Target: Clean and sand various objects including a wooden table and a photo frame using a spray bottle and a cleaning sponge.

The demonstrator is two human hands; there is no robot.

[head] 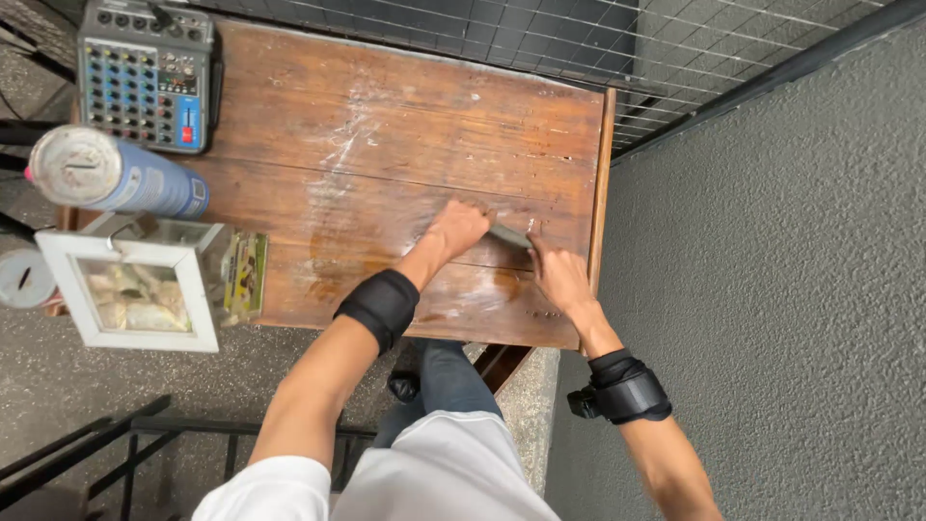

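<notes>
Both hands meet near the right edge of a worn wooden surface (386,106). The left hand (459,228) is curled into a loose fist, knuckles up, gripping one end of a thin, flat grey strip (508,235) (possibly a scraper blade or a folded abrasive sheet; too small to tell). The right hand (559,278) lies just right of the strip, its forefinger stretched out and pressing on the strip's near end, the other fingers bent under. The strip lies low against the wood, between the two hands, amid pale scuffed streaks.

Judged from this pose, the stroke goes best with the strip kept flat, even pressure from both hands, and travel along the grain; a lifted corner would likely gouge the board. The right edge is close, so short strokes seem wise.

Each forearm wears a black band (378,306). Well left of the strip stand a white-framed glass lantern (135,285), a blue spray can (116,176) lying on its side, and, at the far left corner, a small audio mixer (145,72). Beyond the surface runs a wire grid (540,34); to its right, a grey textured wall (791,241).
</notes>
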